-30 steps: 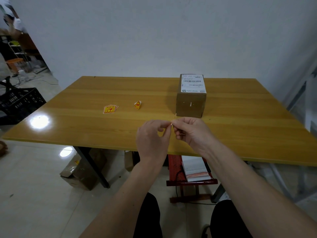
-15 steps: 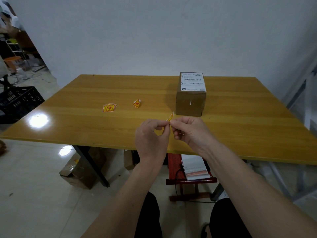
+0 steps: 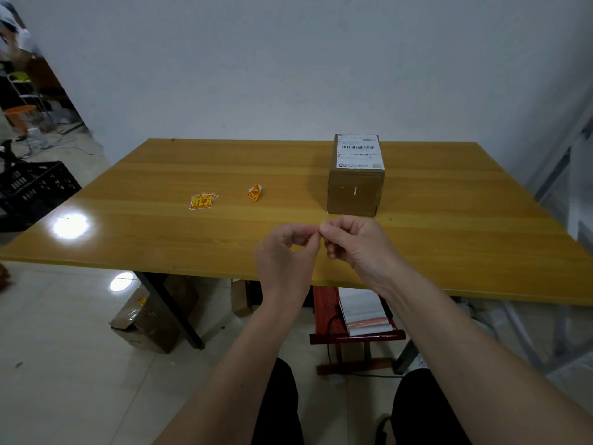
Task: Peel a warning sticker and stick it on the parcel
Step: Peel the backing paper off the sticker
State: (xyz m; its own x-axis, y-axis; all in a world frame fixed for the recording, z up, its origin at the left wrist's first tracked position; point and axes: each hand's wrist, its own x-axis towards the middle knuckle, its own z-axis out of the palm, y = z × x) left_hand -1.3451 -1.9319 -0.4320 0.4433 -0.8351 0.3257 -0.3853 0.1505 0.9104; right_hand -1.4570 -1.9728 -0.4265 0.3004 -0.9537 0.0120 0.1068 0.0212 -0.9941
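Over the near edge of the desk, the person's left hand and right hand meet fingertip to fingertip, both pinched together on something thin. Only a sliver shows at the point where the fingertips touch, too small to identify, though it is presumably the sticker being peeled. Both hands hang just above the wood, in front of the parcel. This brown cardboard box stands upright toward the far right of the desk, with a white shipping label covering its top face and a small white mark on the side facing the person. Left of the parcel and well apart from it lies a curled yellow-and-red sticker scrap. Further left rests a small flat stack of yellow-and-red warning stickers. Beneath the desk stands a red stool carrying a white pad, and a cardboard box sits on the tiled floor.
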